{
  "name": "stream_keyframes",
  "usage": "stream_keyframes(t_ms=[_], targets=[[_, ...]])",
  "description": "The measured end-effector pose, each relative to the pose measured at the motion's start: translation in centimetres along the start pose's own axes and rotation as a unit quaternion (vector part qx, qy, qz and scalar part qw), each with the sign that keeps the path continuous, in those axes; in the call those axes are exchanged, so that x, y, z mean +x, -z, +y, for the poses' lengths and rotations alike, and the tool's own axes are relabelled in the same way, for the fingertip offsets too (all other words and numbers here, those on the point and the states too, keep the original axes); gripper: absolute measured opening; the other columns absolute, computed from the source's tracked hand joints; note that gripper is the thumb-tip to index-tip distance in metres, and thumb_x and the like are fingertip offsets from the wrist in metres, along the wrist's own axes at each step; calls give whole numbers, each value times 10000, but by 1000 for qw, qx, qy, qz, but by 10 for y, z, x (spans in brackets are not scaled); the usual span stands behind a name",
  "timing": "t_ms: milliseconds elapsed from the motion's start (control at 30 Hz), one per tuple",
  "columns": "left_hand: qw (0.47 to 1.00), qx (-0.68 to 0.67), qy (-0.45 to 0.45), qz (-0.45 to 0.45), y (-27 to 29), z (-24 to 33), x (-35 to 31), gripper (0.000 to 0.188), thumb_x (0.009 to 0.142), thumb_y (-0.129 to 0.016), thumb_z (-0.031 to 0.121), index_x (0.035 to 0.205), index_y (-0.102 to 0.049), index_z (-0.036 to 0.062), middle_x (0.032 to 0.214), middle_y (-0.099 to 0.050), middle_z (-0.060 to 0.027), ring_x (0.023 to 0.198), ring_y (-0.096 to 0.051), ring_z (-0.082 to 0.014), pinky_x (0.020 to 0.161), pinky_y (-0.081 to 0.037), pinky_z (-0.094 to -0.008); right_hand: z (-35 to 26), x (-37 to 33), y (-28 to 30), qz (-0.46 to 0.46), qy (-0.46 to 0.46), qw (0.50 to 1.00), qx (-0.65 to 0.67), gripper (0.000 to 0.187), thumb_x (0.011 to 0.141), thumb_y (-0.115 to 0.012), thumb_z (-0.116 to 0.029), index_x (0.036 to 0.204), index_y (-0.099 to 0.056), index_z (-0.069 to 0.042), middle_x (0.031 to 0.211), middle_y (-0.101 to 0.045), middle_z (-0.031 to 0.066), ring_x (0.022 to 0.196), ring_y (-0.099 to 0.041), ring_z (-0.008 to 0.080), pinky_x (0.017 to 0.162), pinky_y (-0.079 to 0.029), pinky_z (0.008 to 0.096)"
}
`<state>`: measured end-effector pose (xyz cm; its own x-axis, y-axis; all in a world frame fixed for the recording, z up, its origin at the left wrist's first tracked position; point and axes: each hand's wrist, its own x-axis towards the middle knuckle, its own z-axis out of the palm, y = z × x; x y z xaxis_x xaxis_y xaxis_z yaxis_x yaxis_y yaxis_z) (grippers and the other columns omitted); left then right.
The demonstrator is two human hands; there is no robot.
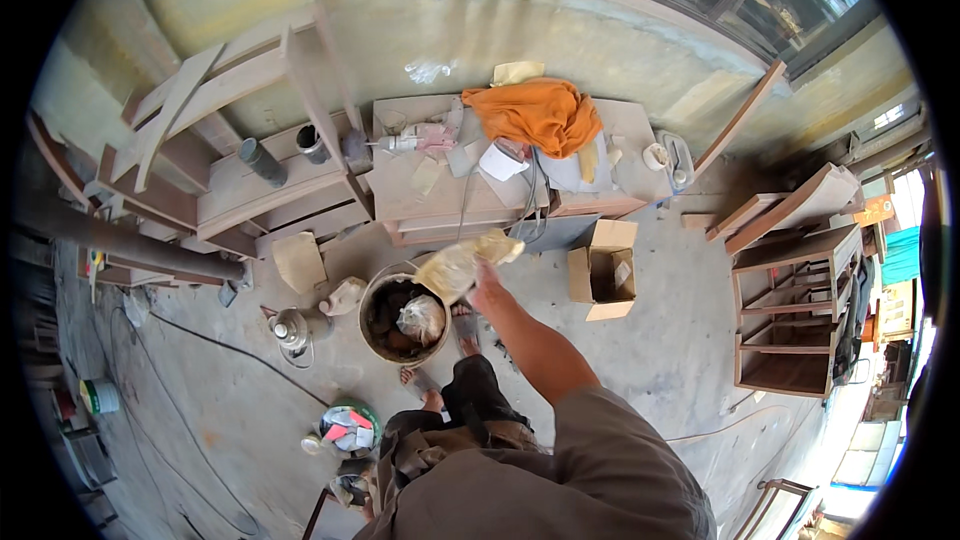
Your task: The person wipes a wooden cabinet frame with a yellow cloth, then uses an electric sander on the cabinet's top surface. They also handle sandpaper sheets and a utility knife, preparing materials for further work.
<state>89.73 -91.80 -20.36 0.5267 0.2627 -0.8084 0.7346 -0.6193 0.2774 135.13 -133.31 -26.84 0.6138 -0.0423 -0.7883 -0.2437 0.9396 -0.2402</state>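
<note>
Right hand [484, 287] clutching yellowish sheet [450, 268], arm [540, 345] outstretched; left hand hidden, hold can't tell.

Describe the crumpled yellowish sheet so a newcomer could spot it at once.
Start at the bench with the orange cloth, then find the round bucket in front. By its upper-right rim is the crumpled yellowish sheet; unlike the whitish bag inside, it's gripped in the right hand.
</note>
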Motion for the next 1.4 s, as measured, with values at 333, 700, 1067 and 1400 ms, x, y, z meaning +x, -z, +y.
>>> stream_keyframes(t_ms=[333,700,1067,1400], targets=[[999,29,30,-8,34,150,46,266,915,-619,300,1043,-652,69,875,-646,-147,830,-633,-342,703,-496,-461,-17,140,-131,32,-1,996,-87,581,932,-679,-345,1414,-476,-91,1355,-603,85,1220,-590,304,1066,-453,485],[998,38,45,-10,42,232,51,226,917,-610,271,1006,-642,65,849,-635,-149,805,-629,-343,681,-489,-461,-140,94,-149,-16,488,457,-744,697,796,-723,-199,1399,-424,-19,1295,-505,242,1329,-381,426,1129,-287,540],[996,83,38,-24,45,260,78,190,919,-601,242,969,-632,61,822,-623,-151,780,-625,-344,658,-483,-462,-251,184,-145,158,245,419,-860,621,843,-673,-151,1365,-362,-26,1370,-463,237,1251,-530,390,1023,-480,457],[995,87,47,-22,47,256,67,161,921,-592,215,935,-623,58,798,-613,-152,757,-621,-345,638,-477,-462,-263,185,-134,120,196,508,-830,847,772,-795,-313,1379,-299,9,1387,-498,247,1257,-547,393,1035,-480,453]])
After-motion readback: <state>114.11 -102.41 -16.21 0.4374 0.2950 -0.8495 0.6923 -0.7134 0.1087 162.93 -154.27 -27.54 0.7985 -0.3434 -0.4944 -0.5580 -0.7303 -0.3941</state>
